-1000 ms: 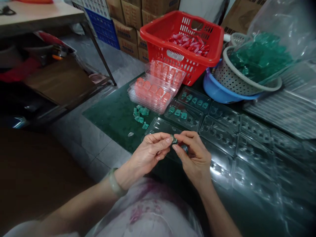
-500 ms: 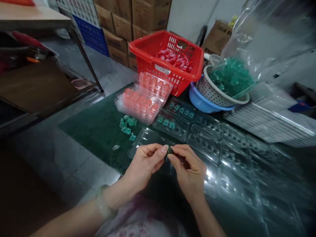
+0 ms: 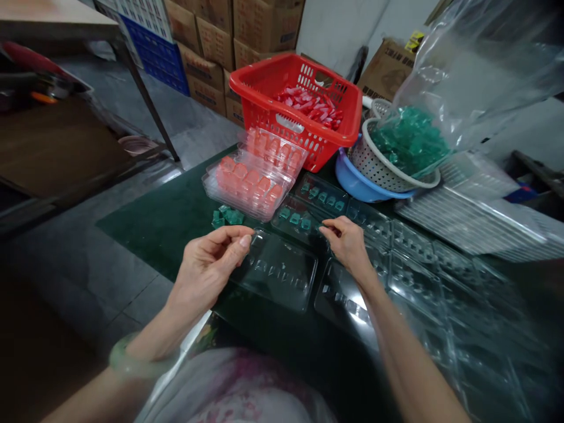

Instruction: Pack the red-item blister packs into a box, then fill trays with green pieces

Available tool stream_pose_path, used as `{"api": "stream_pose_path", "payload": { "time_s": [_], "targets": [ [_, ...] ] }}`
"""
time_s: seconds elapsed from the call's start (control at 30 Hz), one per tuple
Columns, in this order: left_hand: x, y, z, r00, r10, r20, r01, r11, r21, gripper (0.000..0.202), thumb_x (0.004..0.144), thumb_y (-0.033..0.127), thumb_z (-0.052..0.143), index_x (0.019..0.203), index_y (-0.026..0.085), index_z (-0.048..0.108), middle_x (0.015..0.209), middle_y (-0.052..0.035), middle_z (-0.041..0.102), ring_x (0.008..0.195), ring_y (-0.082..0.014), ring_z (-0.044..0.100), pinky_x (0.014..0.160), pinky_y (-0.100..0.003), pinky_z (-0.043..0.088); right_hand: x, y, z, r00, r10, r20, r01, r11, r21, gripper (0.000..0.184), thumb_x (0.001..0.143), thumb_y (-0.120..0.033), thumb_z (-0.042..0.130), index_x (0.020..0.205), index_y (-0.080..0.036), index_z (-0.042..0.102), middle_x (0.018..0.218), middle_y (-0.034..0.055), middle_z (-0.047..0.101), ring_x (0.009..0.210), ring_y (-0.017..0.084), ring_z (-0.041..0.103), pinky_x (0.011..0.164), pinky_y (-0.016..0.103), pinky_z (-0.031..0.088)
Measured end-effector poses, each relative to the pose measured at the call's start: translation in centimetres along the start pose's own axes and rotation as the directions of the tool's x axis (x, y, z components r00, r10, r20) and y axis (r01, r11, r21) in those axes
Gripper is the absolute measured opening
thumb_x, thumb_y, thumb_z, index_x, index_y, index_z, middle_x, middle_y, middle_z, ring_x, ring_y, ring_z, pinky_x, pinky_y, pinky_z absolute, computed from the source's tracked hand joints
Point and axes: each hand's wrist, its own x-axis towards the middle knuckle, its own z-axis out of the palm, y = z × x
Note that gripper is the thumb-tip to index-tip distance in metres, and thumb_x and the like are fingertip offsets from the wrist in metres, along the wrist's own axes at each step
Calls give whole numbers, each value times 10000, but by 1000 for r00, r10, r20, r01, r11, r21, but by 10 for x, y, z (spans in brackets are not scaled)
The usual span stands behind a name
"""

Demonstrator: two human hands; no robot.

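My left hand (image 3: 210, 263) hovers with thumb and forefinger pinched together at the left corner of an empty clear blister tray (image 3: 278, 275); what the pinch holds is too small to make out. My right hand (image 3: 348, 239) reaches farther out, fingers curled and pinched at the near edge of a clear tray holding a few green pieces (image 3: 303, 220). Whether a piece sits in those fingers is hidden. A small heap of loose green pieces (image 3: 227, 216) lies on the dark green mat (image 3: 163, 226) just beyond my left hand.
Stacked trays of orange-red pieces (image 3: 253, 179) sit before a red basket (image 3: 264, 94) of red pieces. A blue bowl (image 3: 356, 182) holds a colander and a bag of green pieces (image 3: 408, 138). Rows of empty clear trays (image 3: 423, 258) spread right. Cardboard boxes stand behind.
My hands, pinched together on a small green piece before, have parted. The left hand moved left, the right reached forward toward the tray with green pieces. The view lifted a little.
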Motion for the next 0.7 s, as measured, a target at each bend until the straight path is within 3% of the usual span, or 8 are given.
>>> {"api": "stream_pose_path", "payload": {
  "time_s": [0.17,0.37,0.57,0.7],
  "targets": [
    [3,-3,-6,1000,4,-24,-3,1000,31,243,765,372,659,928,191,660,587,22,493,529,-72,387,450,-172,285,3,-2,4,998,11,67,-7,999,-53,187,789,-282,580,888,-176,698,806,52,636,681,160,580,639,283,444],
    [6,-4,-2,1000,-20,5,20,998,61,276,761,391,657,930,173,659,582,20,494,518,-70,384,446,-176,281,9,-8,3,979,-62,194,98,978,-186,192,816,-229,553,939,-187,695,888,66,631,780,174,579,707,301,441],
    [4,2,1,998,-8,58,1,993,119,256,766,361,654,911,151,655,646,0,546,556,-76,428,490,-181,322,12,-17,5,939,-95,331,240,870,-431,203,852,-229,500,897,-177,691,882,95,624,865,232,541,722,344,368],
    [1,8,-7,998,61,2,-60,986,155,246,764,341,654,926,156,654,619,9,528,540,-74,412,471,-179,307,10,-23,-6,936,-76,343,238,855,-461,332,798,-216,566,1121,-142,594,901,98,644,846,231,546,728,342,340]
  ]
}}
